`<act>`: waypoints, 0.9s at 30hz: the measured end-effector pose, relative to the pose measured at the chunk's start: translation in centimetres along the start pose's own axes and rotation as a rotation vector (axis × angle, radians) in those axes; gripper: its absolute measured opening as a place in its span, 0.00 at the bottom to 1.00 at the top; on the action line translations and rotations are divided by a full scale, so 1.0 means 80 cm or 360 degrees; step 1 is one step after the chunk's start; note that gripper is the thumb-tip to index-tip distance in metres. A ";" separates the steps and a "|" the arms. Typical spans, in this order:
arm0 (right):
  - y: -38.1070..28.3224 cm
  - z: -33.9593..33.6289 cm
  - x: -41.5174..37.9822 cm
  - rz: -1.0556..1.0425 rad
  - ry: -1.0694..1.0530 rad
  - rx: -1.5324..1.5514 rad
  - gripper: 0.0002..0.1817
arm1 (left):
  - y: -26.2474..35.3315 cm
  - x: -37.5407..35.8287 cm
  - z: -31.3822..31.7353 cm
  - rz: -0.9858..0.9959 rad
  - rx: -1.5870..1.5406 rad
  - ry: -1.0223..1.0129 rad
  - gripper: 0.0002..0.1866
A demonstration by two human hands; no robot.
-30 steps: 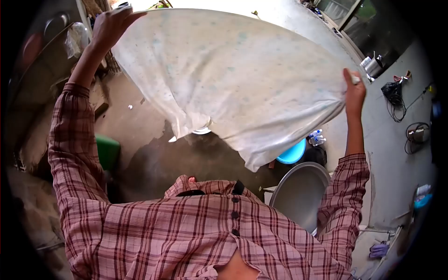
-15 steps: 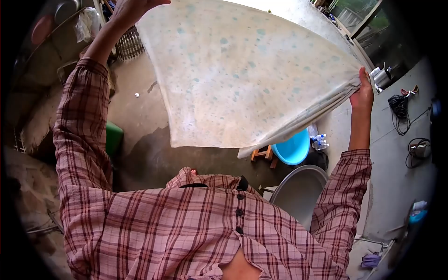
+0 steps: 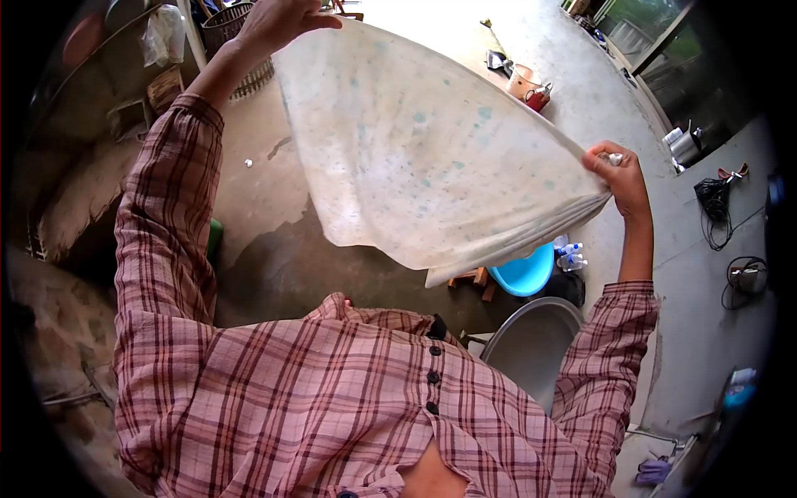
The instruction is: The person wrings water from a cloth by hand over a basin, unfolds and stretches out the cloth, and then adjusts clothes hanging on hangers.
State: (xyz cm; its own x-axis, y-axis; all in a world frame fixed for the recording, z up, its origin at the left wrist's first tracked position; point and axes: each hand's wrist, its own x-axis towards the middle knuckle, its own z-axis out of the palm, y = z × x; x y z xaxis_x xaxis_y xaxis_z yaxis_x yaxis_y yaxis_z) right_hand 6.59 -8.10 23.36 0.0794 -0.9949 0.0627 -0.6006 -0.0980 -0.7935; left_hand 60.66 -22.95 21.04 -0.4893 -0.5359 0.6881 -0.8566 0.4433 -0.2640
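I hold a large white cloth (image 3: pixel 423 149) with faint blue-green spots, stretched out in the air in front of me. My left hand (image 3: pixel 282 21) grips its upper left corner, raised high at the top of the view. At the right, my right hand (image 3: pixel 616 173) is closed on the opposite corner, lower than the left. The cloth sags between both hands and its lower edge hangs over the wet concrete floor (image 3: pixel 282 266). Both arms wear a pink plaid shirt.
A big grey metal basin (image 3: pixel 531 344) stands at my lower right, with a blue plastic tub (image 3: pixel 525 272) and a small wooden stool (image 3: pixel 469 278) behind it. Pots (image 3: pixel 531 83) sit on the floor far off. Cables (image 3: pixel 718 203) lie at the right, a woven basket (image 3: pixel 228 25) top left.
The cloth has swung from billowing wide to a flatter, tauter sheet. My right hand dropped and turned inward; the view tilted, revealing pots beyond the cloth.
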 end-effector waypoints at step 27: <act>-0.070 0.077 -0.007 -0.0382 0.0156 0.1453 0.07 | 0.076 0.045 -0.027 -0.0672 -0.1506 -0.0482 0.16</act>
State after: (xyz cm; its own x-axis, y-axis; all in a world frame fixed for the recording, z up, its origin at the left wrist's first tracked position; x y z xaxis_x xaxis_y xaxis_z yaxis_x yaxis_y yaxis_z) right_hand 14.79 -6.86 24.04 0.0278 -0.9524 0.3036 0.2805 -0.2840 -0.9169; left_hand 54.05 -20.63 23.39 -0.3152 -0.8734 0.3712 -0.5553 0.4869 0.6743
